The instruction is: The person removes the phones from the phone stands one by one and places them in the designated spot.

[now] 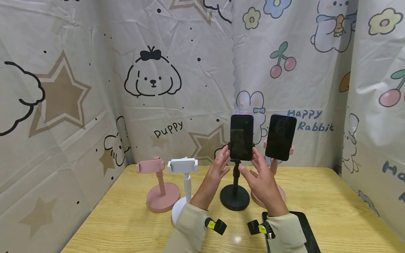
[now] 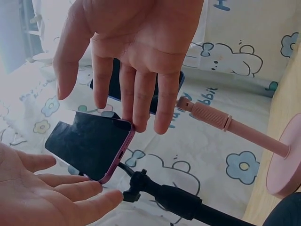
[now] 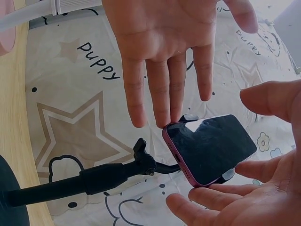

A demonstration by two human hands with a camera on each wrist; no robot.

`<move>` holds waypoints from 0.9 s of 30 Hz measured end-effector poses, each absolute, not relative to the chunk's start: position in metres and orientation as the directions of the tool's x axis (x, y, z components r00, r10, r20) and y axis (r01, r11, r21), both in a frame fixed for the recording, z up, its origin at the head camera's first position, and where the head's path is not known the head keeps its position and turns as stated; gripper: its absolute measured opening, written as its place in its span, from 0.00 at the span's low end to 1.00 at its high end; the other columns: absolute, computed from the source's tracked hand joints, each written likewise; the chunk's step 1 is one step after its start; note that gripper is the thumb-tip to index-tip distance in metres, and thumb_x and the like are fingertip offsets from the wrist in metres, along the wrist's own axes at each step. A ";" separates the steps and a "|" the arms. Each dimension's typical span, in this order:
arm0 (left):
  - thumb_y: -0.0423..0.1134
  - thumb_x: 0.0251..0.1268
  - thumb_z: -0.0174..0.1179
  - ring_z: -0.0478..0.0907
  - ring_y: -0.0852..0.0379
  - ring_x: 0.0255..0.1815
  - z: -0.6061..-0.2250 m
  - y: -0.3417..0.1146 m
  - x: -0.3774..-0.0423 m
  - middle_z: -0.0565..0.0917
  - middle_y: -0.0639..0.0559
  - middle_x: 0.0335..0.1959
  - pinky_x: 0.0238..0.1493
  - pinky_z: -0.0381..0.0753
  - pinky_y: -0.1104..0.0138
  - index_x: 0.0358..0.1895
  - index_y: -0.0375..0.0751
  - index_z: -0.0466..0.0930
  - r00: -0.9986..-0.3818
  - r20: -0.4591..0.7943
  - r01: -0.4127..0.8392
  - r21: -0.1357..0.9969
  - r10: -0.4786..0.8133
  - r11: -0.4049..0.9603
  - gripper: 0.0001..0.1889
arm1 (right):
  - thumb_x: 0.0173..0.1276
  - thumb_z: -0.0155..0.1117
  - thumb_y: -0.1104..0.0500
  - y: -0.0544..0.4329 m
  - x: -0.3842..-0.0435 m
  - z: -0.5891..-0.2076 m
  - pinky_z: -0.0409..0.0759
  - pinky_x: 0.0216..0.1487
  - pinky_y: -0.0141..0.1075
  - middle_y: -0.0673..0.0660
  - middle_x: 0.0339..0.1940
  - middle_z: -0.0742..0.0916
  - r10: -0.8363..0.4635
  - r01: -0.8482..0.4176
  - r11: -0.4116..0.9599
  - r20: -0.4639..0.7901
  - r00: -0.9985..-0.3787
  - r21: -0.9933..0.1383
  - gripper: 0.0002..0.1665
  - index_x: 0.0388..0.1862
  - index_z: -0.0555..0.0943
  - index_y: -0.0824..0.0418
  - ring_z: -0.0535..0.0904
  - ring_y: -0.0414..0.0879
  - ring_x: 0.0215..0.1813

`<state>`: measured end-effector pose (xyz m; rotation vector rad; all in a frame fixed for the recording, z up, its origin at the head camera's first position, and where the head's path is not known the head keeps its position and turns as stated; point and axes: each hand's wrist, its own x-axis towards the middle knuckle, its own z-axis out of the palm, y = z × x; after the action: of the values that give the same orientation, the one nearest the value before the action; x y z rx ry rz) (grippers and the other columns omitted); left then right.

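Note:
A black-screened phone (image 1: 242,137) with a reddish-pink edge sits upright in the clamp of a black phone stand (image 1: 235,200). At the phone's lower left side is my left hand (image 1: 216,167), its fingers extended, the fingertips at or touching the edge. My right hand (image 1: 263,181) lies along the lower right side in the same way, fingers stretched out. In the right wrist view, the right hand (image 3: 263,197) has its palm turned toward the phone (image 3: 211,148), and the thumb stands apart from it. Neither hand curls round the phone.
Just right, a second phone (image 1: 281,137) with a blue edge is clamped in a pink stand (image 1: 274,167). On the left stand another pink stand (image 1: 162,198) and a white stand (image 1: 187,182), both without phones. A flat black object (image 1: 305,225) lies under the right sleeve.

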<state>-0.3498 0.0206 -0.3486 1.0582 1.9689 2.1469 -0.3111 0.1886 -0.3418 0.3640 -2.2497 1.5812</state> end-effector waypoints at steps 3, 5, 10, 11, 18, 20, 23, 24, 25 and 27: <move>0.63 0.74 0.29 0.47 0.50 0.77 -0.348 0.021 -0.349 0.49 0.45 0.77 0.73 0.51 0.49 0.78 0.47 0.42 -0.766 0.447 0.403 0.894 0.462 -0.197 0.36 | 0.72 0.59 0.52 0.189 -0.311 -0.341 0.61 0.68 0.55 0.64 0.78 0.53 -0.003 -0.406 0.340 0.431 -0.902 -0.848 0.45 0.78 0.46 0.57 0.52 0.60 0.76; 0.63 0.74 0.29 0.47 0.50 0.77 -0.348 0.021 -0.349 0.50 0.45 0.77 0.73 0.52 0.49 0.78 0.48 0.43 -0.766 0.449 0.404 0.893 0.460 -0.198 0.36 | 0.72 0.59 0.52 0.189 -0.310 -0.340 0.62 0.68 0.55 0.64 0.78 0.53 -0.003 -0.405 0.344 0.430 -0.903 -0.847 0.45 0.78 0.46 0.57 0.52 0.61 0.76; 0.62 0.75 0.29 0.49 0.49 0.77 -0.348 0.021 -0.349 0.51 0.44 0.77 0.72 0.53 0.49 0.77 0.46 0.44 -0.773 0.448 0.406 0.894 0.450 -0.192 0.35 | 0.72 0.58 0.52 0.189 -0.309 -0.339 0.62 0.68 0.55 0.64 0.78 0.53 -0.001 -0.395 0.349 0.421 -0.907 -0.850 0.45 0.78 0.46 0.57 0.52 0.61 0.76; 0.62 0.75 0.29 0.49 0.49 0.77 -0.347 0.021 -0.349 0.52 0.44 0.77 0.72 0.53 0.49 0.77 0.46 0.44 -0.778 0.445 0.405 0.895 0.443 -0.188 0.35 | 0.72 0.58 0.52 0.189 -0.308 -0.339 0.62 0.68 0.55 0.64 0.78 0.54 0.000 -0.392 0.348 0.419 -0.908 -0.851 0.44 0.78 0.46 0.57 0.52 0.61 0.76; 0.65 0.74 0.29 0.55 0.48 0.75 -0.345 0.020 -0.346 0.58 0.44 0.75 0.70 0.58 0.49 0.76 0.46 0.50 -0.818 0.425 0.396 0.905 0.389 -0.155 0.37 | 0.73 0.58 0.52 0.190 -0.309 -0.338 0.63 0.67 0.55 0.65 0.77 0.56 0.015 -0.367 0.370 0.400 -0.916 -0.853 0.44 0.78 0.48 0.57 0.54 0.61 0.76; 0.65 0.74 0.30 0.56 0.47 0.74 -0.345 0.020 -0.345 0.59 0.43 0.74 0.70 0.60 0.49 0.76 0.46 0.51 -0.824 0.423 0.396 0.906 0.377 -0.151 0.36 | 0.73 0.58 0.52 0.190 -0.309 -0.337 0.64 0.67 0.54 0.65 0.77 0.57 0.022 -0.359 0.384 0.397 -0.918 -0.851 0.44 0.78 0.48 0.58 0.56 0.60 0.75; 0.62 0.75 0.30 0.58 0.45 0.73 -0.345 0.019 -0.346 0.61 0.39 0.72 0.68 0.61 0.48 0.76 0.44 0.52 -0.833 0.425 0.397 0.905 0.354 -0.151 0.35 | 0.72 0.58 0.52 0.191 -0.309 -0.337 0.65 0.66 0.54 0.65 0.76 0.60 0.039 -0.343 0.413 0.393 -0.919 -0.844 0.43 0.78 0.49 0.59 0.58 0.60 0.74; 0.61 0.76 0.30 0.59 0.44 0.72 -0.344 0.019 -0.346 0.62 0.39 0.72 0.68 0.62 0.48 0.76 0.43 0.52 -0.837 0.424 0.397 0.906 0.345 -0.149 0.35 | 0.73 0.58 0.52 0.191 -0.309 -0.337 0.66 0.66 0.54 0.65 0.75 0.61 0.045 -0.339 0.424 0.394 -0.918 -0.840 0.43 0.78 0.49 0.59 0.60 0.60 0.74; 0.61 0.76 0.30 0.60 0.43 0.71 -0.344 0.019 -0.346 0.63 0.38 0.71 0.67 0.63 0.48 0.76 0.43 0.52 -0.841 0.422 0.396 0.906 0.339 -0.147 0.34 | 0.73 0.58 0.52 0.191 -0.308 -0.337 0.67 0.65 0.54 0.65 0.75 0.62 0.053 -0.334 0.433 0.394 -0.918 -0.837 0.43 0.77 0.50 0.60 0.61 0.60 0.73; 0.60 0.77 0.30 0.62 0.42 0.70 -0.343 0.019 -0.346 0.64 0.37 0.69 0.66 0.65 0.47 0.75 0.42 0.53 -0.848 0.420 0.395 0.907 0.324 -0.144 0.34 | 0.72 0.58 0.52 0.191 -0.308 -0.337 0.68 0.64 0.54 0.65 0.73 0.66 0.070 -0.325 0.449 0.396 -0.916 -0.832 0.42 0.77 0.51 0.60 0.64 0.61 0.71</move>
<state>-0.3458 0.0187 -0.3432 0.8778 2.0868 2.2494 -0.3076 0.1914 -0.3366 0.2159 -2.3314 1.4587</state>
